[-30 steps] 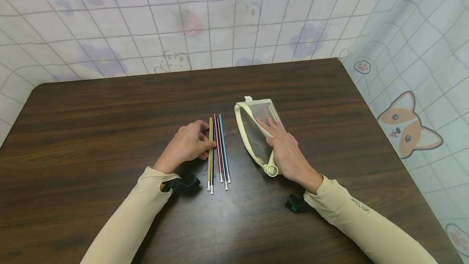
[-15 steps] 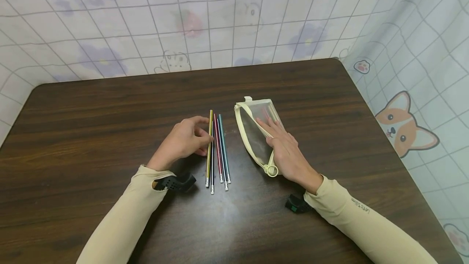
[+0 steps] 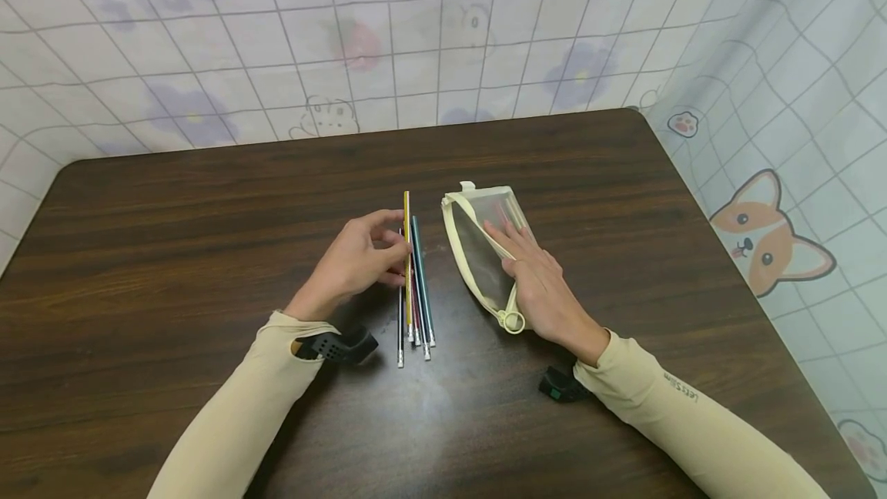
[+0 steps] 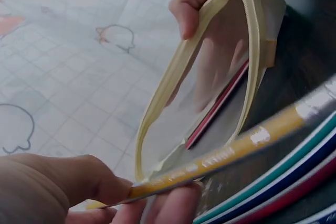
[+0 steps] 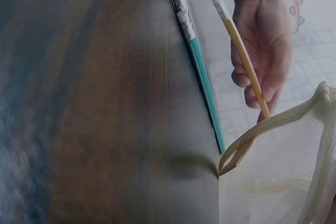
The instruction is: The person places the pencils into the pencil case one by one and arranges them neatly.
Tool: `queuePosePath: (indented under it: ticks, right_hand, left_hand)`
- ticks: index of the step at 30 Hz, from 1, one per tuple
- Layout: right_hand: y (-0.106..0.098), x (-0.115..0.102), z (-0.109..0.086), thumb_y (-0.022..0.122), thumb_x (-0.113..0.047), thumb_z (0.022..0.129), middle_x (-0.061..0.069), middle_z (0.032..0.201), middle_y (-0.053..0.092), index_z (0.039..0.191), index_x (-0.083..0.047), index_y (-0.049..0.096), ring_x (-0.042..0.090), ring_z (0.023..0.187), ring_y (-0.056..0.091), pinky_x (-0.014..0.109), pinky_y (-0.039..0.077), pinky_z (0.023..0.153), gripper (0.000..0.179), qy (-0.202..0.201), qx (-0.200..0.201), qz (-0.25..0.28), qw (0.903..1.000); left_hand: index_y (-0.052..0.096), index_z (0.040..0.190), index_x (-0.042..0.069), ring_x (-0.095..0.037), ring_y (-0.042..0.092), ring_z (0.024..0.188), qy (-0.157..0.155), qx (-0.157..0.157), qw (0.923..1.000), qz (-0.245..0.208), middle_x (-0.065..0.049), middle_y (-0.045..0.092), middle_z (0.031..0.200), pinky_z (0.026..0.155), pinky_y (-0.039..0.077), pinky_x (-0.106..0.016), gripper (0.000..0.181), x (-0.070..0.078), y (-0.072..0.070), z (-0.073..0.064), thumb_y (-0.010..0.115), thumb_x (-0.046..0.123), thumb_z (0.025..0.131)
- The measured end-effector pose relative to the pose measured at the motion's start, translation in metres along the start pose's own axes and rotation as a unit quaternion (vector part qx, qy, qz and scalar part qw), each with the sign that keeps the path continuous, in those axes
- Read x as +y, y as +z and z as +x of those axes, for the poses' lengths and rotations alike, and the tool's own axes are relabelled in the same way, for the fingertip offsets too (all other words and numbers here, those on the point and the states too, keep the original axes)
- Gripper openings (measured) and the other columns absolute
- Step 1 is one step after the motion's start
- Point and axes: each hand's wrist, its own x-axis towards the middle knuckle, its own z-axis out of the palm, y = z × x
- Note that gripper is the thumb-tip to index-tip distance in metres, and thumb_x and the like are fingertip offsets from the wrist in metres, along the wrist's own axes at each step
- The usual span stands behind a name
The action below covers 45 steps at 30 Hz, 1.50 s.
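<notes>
My left hand (image 3: 353, 260) pinches a yellow pencil (image 3: 406, 210) between thumb and fingers. In the left wrist view that yellow pencil (image 4: 226, 155) slants up, its silver eraser end at right. Below it several pencils lie side by side, among them a teal pencil (image 3: 425, 291) and a dark pencil (image 3: 400, 329). To their right is a cream mesh pencil pouch (image 3: 478, 260), unzipped and gaping. My right hand (image 3: 543, 287) holds its upper zipper edge, the thumb over the edge and the fingers along the mesh. Inside shows a red pencil (image 4: 218, 103).
The dark wooden table (image 3: 208, 252) has its far edge close to a patterned tile-print curtain (image 3: 277, 45). Another such curtain (image 3: 825, 199) hangs along the right side. A black wrist camera (image 3: 339, 345) sits on my left wrist.
My left hand has picked the yellow pencil out of the row, moving it first slightly away, then right over the other pencils. The right hand and pouch stay put.
</notes>
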Motion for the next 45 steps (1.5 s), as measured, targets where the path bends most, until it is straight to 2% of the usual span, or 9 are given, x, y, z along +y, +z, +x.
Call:
queuePosePath:
  ticks: [7, 13, 22, 33, 45]
  right_hand:
    - [0.0, 0.0, 0.0, 0.022, -0.024, 0.109, 0.006, 0.173, 0.024, 0.163, -0.029, 0.032, 0.038, 0.163, 0.012, 0.075, 0.011, 0.127, 0.055, -0.002, 0.0, 0.001, 1.0]
    - [0.001, 0.0, 0.0, 0.022, -0.024, 0.109, 0.006, 0.173, 0.024, 0.163, -0.028, 0.032, 0.037, 0.163, 0.012, 0.075, 0.012, 0.127, 0.055, -0.005, 0.002, 0.001, 1.0]
    - [0.001, -0.002, 0.0, 0.024, -0.025, 0.109, 0.006, 0.173, 0.024, 0.163, -0.029, 0.033, 0.038, 0.163, 0.013, 0.074, 0.013, 0.127, 0.055, -0.009, 0.005, -0.003, 0.9999]
    - [0.001, -0.001, 0.0, 0.023, -0.026, 0.109, 0.007, 0.173, 0.024, 0.163, -0.03, 0.032, 0.039, 0.163, 0.013, 0.073, 0.013, 0.127, 0.055, -0.01, 0.005, -0.005, 0.9999]
    - [0.001, 0.001, -0.001, 0.023, -0.025, 0.109, 0.007, 0.173, 0.023, 0.163, -0.032, 0.031, 0.039, 0.163, 0.011, 0.074, 0.011, 0.127, 0.055, -0.003, 0.004, -0.001, 1.0]
  left_hand:
    - [0.04, 0.156, 0.006, -0.02, 0.071, 0.075, -0.001, 0.01, 0.9985, -0.054, -0.023, 0.061, 0.123, 0.071, 0.069, -0.039, 0.062, -0.002, 0.008, 0.006, 0.065, 0.002, 0.098]
    - [0.038, 0.156, 0.004, -0.02, 0.071, 0.079, -0.003, 0.011, 0.9937, -0.112, -0.027, 0.059, 0.128, 0.074, 0.069, -0.04, 0.064, -0.002, 0.016, 0.01, 0.064, 0.001, 0.098]
    - [0.038, 0.156, 0.005, -0.019, 0.072, 0.078, -0.006, 0.007, 0.9892, -0.146, -0.028, 0.061, 0.131, 0.075, 0.069, -0.041, 0.063, -0.002, 0.029, 0.015, 0.063, 0.002, 0.099]
    - [0.041, 0.15, 0.001, -0.015, 0.072, 0.068, -0.007, 0.014, 0.9792, -0.202, -0.022, 0.063, 0.118, 0.073, 0.069, -0.039, 0.055, 0.001, 0.046, 0.023, 0.061, -0.001, 0.098]
    - [0.04, 0.15, 0.002, -0.014, 0.072, 0.069, -0.013, 0.012, 0.9753, -0.22, -0.02, 0.064, 0.117, 0.073, 0.069, -0.034, 0.055, 0.004, 0.062, 0.028, 0.061, 0.0, 0.099]
